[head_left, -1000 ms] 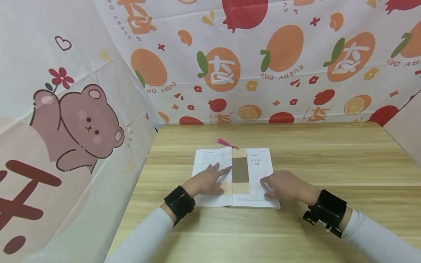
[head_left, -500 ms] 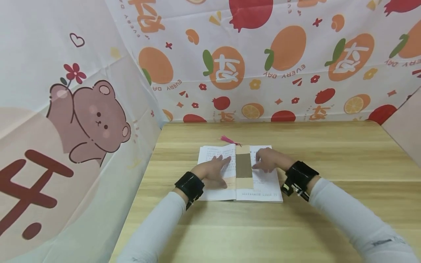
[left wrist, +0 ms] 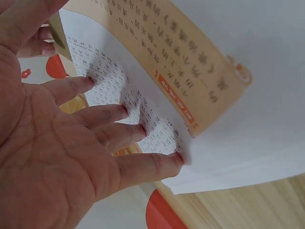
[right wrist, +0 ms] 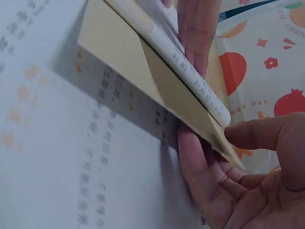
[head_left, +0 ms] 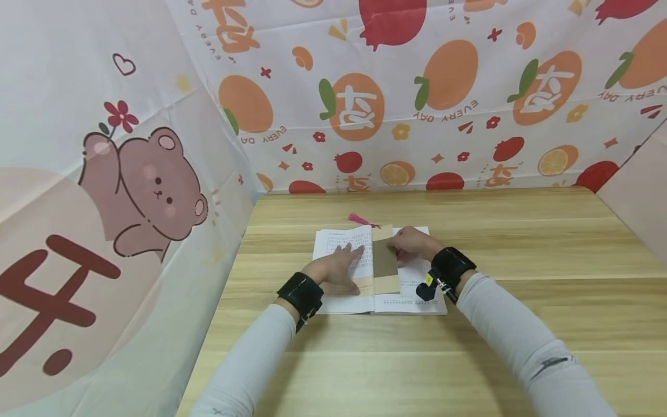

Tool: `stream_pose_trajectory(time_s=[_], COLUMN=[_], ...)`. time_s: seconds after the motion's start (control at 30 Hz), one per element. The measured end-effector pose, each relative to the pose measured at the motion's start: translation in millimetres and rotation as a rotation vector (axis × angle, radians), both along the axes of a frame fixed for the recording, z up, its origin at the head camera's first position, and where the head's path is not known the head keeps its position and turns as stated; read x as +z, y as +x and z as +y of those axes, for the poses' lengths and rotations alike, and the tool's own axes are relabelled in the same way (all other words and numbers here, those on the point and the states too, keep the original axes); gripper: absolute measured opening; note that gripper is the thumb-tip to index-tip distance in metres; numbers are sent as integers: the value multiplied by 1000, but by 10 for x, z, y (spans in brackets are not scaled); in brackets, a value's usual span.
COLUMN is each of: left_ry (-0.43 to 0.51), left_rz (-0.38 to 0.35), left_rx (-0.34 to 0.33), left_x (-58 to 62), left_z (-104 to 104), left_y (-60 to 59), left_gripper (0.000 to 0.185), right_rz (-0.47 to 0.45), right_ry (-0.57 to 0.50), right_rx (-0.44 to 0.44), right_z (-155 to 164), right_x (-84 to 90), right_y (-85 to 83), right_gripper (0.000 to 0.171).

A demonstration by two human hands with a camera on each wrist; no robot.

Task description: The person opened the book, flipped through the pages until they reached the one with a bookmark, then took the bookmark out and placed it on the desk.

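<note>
An open white paperback book with printed pages (head_left: 365, 272) lies flat on the light wooden table (head_left: 521, 243), near its middle and toward the far side. The left hand (head_left: 336, 271) rests with straight, spread fingers (left wrist: 109, 114) pressing the left page flat. The right hand (head_left: 411, 243) has its fingers under the right edge of a tan and olive paper bookmark strip (head_left: 385, 260) that lies along the book's gutter, with the thumb close above it, so it looks to be pinching that edge and lifting it off the right page.

The step in hand seems to be taking up the bookmark; the next move would call for a firm pinch while the left hand keeps the pages down.

A pink tassel (head_left: 358, 219) peeps out just beyond the book's far edge; its cord is hidden. The printed text is too small to read. Fruit-patterned cloth (head_left: 443, 87) hangs behind.
</note>
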State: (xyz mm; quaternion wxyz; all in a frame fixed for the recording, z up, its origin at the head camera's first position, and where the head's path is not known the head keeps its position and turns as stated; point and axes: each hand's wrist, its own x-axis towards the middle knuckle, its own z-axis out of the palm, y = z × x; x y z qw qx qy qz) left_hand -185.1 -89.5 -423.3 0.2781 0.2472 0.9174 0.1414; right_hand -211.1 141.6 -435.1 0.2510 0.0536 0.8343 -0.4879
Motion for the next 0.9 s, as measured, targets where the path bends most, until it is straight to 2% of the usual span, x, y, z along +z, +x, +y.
stream_pose_trajectory(time_s=[0.23,0.47,0.63,0.73,0.9], left_ry=[-14,1,8,19,7], left_rz=[-11,-9,-7,-2,28], left_rx=[13,-8,-15,-17,11], left_x=[-10,-27,-56,-72,-91], left_z=[56,153,215,196,83], left_y=[-12,-20,-20,-17,-14], left_gripper=[110,109,110,110,111], right_rz=[-8,22,57,46,19], right_ry=[-137,-117,-75,-50,-136], right_rx=[-45,-94,-88,-92,-127], right_z=[19,152,377,527,750], right_x=[-82,-108,-81,-68,-72], right_y=[35,74,85,47,-105], right_gripper=[22,19,27,32,40])
